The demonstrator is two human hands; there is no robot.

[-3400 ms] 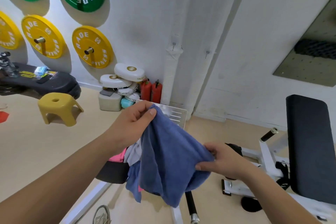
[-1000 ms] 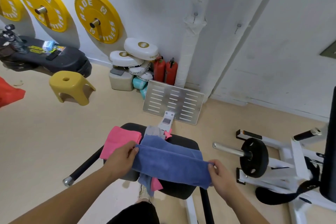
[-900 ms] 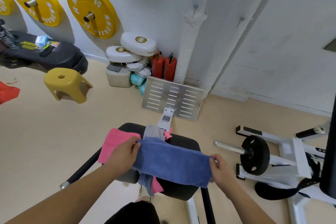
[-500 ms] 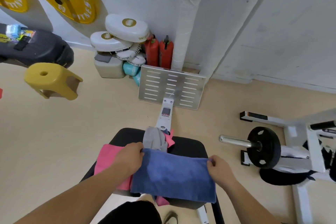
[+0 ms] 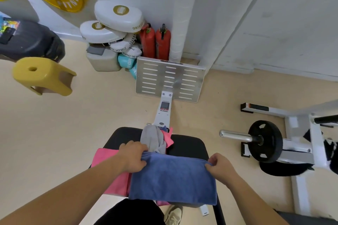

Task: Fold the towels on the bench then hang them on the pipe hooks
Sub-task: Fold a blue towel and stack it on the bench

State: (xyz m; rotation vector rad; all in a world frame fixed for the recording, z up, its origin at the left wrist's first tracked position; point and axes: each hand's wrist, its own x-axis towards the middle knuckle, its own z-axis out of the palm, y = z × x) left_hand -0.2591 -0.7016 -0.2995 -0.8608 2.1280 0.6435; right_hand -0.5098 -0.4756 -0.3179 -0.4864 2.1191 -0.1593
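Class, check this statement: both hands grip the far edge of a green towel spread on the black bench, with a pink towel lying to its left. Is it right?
Not quite: it is a blue towel, not green. The head view shows the left hand and right hand gripping its far edge on the black bench, pink towel to its left.

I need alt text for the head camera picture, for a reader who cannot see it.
Seen from above, a person's left hand and right hand grip the far corners of a blue towel spread on a black bench. A pink towel lies partly under it on the left, and a crumpled grey towel lies just beyond.
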